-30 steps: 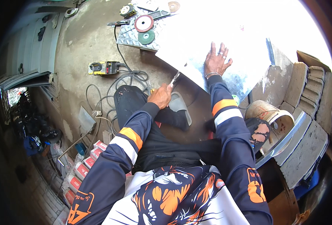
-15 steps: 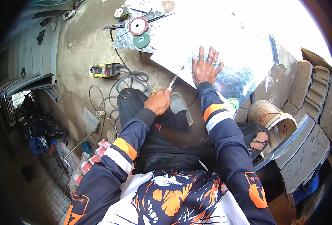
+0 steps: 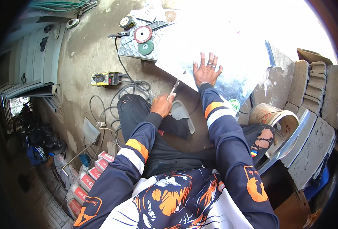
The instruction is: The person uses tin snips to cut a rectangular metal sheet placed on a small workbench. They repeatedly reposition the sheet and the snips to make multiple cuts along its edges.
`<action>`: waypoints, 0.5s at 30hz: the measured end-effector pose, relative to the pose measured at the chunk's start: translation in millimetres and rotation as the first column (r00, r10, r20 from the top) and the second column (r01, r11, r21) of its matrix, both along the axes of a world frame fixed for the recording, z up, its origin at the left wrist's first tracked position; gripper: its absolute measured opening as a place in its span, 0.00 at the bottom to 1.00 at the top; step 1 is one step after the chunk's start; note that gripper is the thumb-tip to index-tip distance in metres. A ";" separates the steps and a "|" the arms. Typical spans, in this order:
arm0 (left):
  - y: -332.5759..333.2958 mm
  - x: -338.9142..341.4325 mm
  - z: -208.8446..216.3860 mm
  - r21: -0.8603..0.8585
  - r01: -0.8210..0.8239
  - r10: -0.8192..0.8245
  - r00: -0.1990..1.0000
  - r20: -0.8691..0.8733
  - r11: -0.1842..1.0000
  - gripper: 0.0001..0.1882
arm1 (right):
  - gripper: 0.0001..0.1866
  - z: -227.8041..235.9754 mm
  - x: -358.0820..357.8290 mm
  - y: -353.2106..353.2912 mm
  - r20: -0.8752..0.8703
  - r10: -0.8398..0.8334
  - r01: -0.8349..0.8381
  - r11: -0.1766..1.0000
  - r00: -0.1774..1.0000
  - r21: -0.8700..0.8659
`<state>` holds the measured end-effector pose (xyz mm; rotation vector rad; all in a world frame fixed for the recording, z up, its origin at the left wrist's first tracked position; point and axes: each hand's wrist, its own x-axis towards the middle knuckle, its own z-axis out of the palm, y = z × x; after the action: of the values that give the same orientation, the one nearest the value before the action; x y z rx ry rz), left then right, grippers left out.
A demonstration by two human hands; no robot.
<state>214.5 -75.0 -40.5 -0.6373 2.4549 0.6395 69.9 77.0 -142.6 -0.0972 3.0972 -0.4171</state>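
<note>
My right hand (image 3: 207, 73) lies flat with its fingers apart on a large, shiny metal sheet (image 3: 230, 49). Glare washes out much of that surface. Beside the sheet's near left edge, my left hand (image 3: 163, 105) is closed around a slim silver hand tool (image 3: 174, 87) that resembles pliers. Its narrow end points up and away from me, close to the edge; my fingers hide the rest. A small dark mark (image 3: 184, 71) shows on the sheet between the tool and my right hand. Below my left hand is a grey slipper (image 3: 182, 114) on a foot.
Grinding discs (image 3: 142, 34) and a tape measure (image 3: 126, 22) lie on a patterned metal plate (image 3: 129, 46). A yellow-and-black device (image 3: 106, 79) sits left of coiled black cable (image 3: 132, 86). At right stand a dirty bucket (image 3: 274, 118) and concrete blocks (image 3: 310, 149); red-and-white packages (image 3: 87, 182) lie lower left.
The view has shifted slightly. My left hand still grips the tool, whose angle has changed a little. The right hand stays spread on the sheet.
</note>
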 end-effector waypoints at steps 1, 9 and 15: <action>1.7 3.4 3.8 -0.059 0.019 -0.024 0.996 -0.084 0.998 0.24 | 0.33 4.3 -2.8 1.3 0.027 -0.003 0.003 1.000 1.000 -0.004; 5.6 26.6 -10.5 -0.299 0.180 -0.215 0.973 -0.086 0.937 0.14 | 0.30 18.2 -23.9 46.8 -0.022 0.065 -0.063 0.995 0.998 0.078; 8.3 20.2 1.9 -0.206 0.058 -0.074 0.995 -0.069 0.977 0.10 | 0.30 19.2 -21.8 43.5 -0.014 0.064 -0.062 0.995 0.998 0.078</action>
<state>234.7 -66.7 -38.6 -0.6157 2.6234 0.3956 48.2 120.5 -123.4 -0.1976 3.1118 -0.2955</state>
